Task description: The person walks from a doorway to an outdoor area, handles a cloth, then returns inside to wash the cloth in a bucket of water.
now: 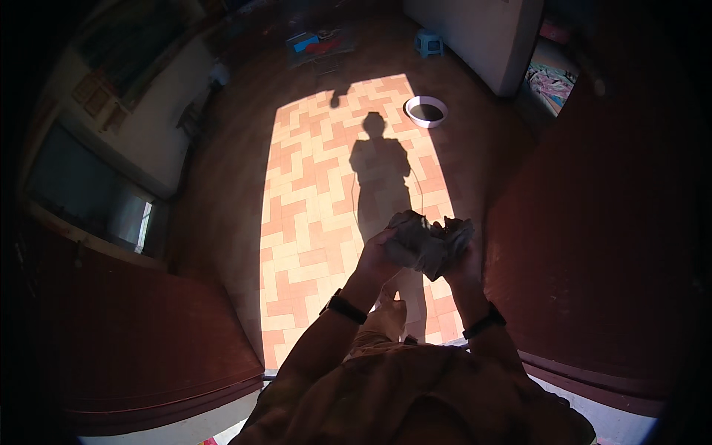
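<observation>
Between my two hands I hold a crumpled grey cloth [425, 245] in front of my body, above the tiled floor. My left hand [381, 258] grips its left side, and the thumb shows against the fabric. On the other side my right hand [464, 261] has hold of the cloth, with most fingers hidden by the folds. Dark bands circle both wrists. Further ahead on the floor stands a round white basin [426, 112], its inside dark with shadow; I cannot tell what it contains.
Red-brown door leaves stand on the left [167, 328] and right [578, 267]. A blue plastic stool [429, 43] sits by the far white wall [473, 39]. Blue and red items [317, 44] lie at the back. Sunlight and my shadow fall across the patterned tile floor [306, 222].
</observation>
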{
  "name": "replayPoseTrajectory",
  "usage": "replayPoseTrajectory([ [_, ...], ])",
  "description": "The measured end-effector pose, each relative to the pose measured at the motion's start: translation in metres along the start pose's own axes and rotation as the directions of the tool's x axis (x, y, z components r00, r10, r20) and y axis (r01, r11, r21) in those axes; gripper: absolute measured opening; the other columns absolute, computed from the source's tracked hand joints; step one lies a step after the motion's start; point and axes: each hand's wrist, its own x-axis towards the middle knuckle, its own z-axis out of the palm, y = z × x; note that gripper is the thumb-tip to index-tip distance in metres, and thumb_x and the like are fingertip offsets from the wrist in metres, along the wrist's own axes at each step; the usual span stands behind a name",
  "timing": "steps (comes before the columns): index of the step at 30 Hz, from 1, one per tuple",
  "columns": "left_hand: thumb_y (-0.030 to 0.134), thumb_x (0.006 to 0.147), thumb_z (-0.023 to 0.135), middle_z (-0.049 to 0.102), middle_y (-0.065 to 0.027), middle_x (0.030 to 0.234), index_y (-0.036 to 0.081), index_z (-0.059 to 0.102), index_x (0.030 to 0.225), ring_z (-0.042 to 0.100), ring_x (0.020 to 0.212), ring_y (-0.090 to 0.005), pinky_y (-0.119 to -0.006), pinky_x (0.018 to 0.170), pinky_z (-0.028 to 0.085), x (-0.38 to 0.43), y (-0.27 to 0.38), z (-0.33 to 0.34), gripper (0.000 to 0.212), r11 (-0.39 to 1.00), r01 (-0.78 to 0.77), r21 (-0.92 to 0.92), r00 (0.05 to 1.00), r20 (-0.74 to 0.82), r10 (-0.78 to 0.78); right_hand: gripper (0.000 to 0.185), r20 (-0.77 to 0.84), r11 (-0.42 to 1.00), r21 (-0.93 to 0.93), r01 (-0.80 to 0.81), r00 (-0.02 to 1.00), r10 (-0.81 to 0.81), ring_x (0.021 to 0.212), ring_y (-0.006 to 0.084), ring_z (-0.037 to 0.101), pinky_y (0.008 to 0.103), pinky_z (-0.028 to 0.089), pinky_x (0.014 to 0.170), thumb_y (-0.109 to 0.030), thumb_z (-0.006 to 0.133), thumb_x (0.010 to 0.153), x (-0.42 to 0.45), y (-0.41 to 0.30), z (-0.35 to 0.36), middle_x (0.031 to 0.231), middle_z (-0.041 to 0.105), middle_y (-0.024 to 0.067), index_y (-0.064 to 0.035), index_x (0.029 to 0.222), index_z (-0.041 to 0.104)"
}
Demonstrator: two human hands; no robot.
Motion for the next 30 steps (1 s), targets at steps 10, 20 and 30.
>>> replayPoseTrajectory([
  [10, 0.020, 0.090, 0.048, 0.062, -0.0120, 0.104, 0.002, 0.054, 0.111, 0.061, 0.095, -0.0236, -0.041, 0.088, 0.047, 0.286, 0.096, -0.013, 0.028, 0.923, 0.349, -0.164, 0.932, 0.161, -0.324, 0.043, -0.286, 0.920, -0.256, 0.296, 0.886, -0.365, 0.109, 0.0319, 0.054, 0.0440, 0.039, 0.100, -0.032, 0.036, 0.093, 0.209, -0.103, -0.006, 0.115, 0.059, 0.0177, -0.0002, 0.115, 0.055],
  [20, 0.019, 0.093, 0.042, 0.056, -0.0147, 0.117, -0.001, 0.048, 0.121, 0.054, 0.109, -0.0267, -0.040, 0.094, 0.045, 0.618, 0.192, -0.138, 0.035, 0.953, 0.247, -0.178, 0.968, 0.006, -0.250, 0.046, -0.356, 0.914, -0.336, 0.228, 0.868, -0.347, 0.111, 0.0324, 0.053, 0.0439, 0.040, 0.100, -0.027, 0.040, 0.087, 0.543, -0.241, -0.108, 0.121, 0.056, 0.0141, -0.0019, 0.125, 0.048],
  [30, 0.024, 0.093, 0.044, 0.052, -0.0133, 0.123, 0.004, 0.045, 0.126, 0.050, 0.115, -0.0303, -0.046, 0.098, 0.042, 0.885, 0.304, -0.211, 0.039, 0.944, 0.106, -0.314, 0.951, -0.247, -0.188, 0.038, -0.145, 0.985, -0.144, -0.098, 0.986, 0.077, 0.111, 0.0292, 0.052, 0.0440, 0.040, 0.100, -0.031, 0.039, 0.096, 0.893, -0.320, -0.149, 0.116, 0.056, 0.0132, -0.0041, 0.121, 0.051],
])
